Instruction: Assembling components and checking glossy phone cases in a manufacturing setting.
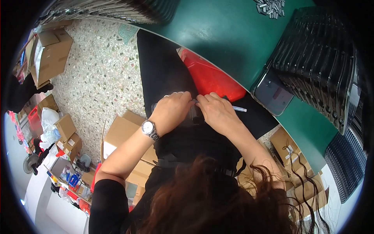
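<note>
Over my lap, my left hand (174, 112) and my right hand (216, 112) are close together, fingers bent and pinching. Between them shows a dark glossy piece (195, 114); my fingers and the black clothing behind it hide its full shape. A silver watch is on my left wrist. Beyond the outer side of my right hand sticks out a thin, pale, silvery strip (239, 109); I cannot tell whether it belongs to the held piece. Past my knees, a red, shiny plastic thing (212, 78) shows partly under the table's edge.
A green table (218, 29) curves across ahead and to the right. On it are a tall stack of black glossy trays (311, 58), a flat dark plate (272, 93) and a pile of small metal pieces (270, 7). Cardboard boxes (124, 134) stand on the speckled floor (103, 70).
</note>
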`<state>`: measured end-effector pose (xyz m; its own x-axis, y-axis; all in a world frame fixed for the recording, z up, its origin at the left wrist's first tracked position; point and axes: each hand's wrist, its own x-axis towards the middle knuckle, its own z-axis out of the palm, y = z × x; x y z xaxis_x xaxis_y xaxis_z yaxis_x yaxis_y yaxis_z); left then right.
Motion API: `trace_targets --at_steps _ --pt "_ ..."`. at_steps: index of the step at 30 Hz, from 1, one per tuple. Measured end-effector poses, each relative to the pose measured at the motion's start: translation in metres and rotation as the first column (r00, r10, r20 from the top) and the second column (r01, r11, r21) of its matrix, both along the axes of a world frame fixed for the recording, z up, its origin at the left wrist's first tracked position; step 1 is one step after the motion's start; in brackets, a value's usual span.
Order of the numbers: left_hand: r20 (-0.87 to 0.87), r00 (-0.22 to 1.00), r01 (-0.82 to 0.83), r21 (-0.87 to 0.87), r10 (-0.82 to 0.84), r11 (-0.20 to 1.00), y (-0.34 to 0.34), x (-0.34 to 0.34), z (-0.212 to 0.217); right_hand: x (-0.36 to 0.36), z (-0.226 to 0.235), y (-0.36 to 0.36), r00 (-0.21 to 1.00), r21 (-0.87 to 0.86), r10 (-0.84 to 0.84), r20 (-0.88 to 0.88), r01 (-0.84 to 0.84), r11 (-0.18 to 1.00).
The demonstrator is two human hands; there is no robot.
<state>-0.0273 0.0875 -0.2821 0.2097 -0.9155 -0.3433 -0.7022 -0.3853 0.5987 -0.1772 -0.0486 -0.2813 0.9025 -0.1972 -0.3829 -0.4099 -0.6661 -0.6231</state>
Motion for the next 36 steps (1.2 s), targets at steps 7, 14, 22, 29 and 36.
trace_targets --at_steps 7,14,22,29,36 --pt "-0.219 0.971 -0.110 -0.068 0.093 0.992 -0.002 0.021 0.011 0.011 0.049 0.011 0.982 -0.030 -0.176 -0.075 0.174 0.984" --pt "-0.281 0.959 -0.090 -0.167 0.040 0.982 0.004 0.022 -0.005 0.056 0.185 -0.017 0.845 0.081 -0.428 0.320 0.425 0.901" --pt "-0.251 0.965 -0.094 -0.062 0.076 0.994 -0.001 0.023 0.001 0.109 0.176 -0.063 0.739 -0.222 -0.654 0.164 0.673 0.705" --pt "-0.308 0.949 -0.091 -0.059 0.069 0.994 0.003 0.034 -0.003 0.108 0.175 -0.050 0.768 -0.244 -0.604 0.213 0.641 0.728" --pt "-0.422 0.906 -0.063 -0.085 0.021 0.994 0.002 0.045 -0.001 0.099 0.162 -0.062 0.707 -0.199 -0.614 0.351 0.697 0.689"
